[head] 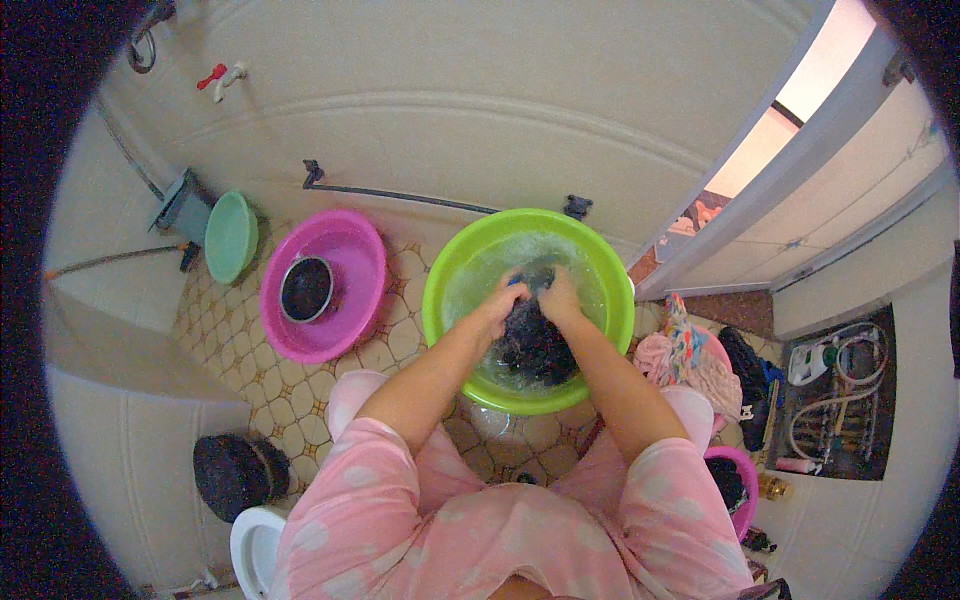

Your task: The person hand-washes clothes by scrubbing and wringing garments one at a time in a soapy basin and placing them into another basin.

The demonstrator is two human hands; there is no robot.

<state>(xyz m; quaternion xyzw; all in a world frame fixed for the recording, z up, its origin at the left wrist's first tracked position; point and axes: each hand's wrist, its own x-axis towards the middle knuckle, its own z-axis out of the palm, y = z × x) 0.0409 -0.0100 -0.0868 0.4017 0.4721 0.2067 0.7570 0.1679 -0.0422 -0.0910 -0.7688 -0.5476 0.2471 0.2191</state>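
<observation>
A bright green basin [457, 379] stands on the tiled floor before me, holding cloudy, sudsy water. Dark wet cloth [536, 349] lies bunched in its middle, partly under the water. My left hand [506, 298] grips the cloth from the left side, and a bit of blue shows by its fingers. From the right, my right hand [559, 296] has hold of the same cloth close by. The fingertips of both hands are partly hidden by the cloth and water.
Left of the green basin is a pink basin [364, 285] with a dark-filled round pot [307, 289] inside. A mint-green basin [231, 238] leans near the wall. Piled laundry [690, 364] sits at the right, by the door. A red-handled tap [225, 79] juts from the wall.
</observation>
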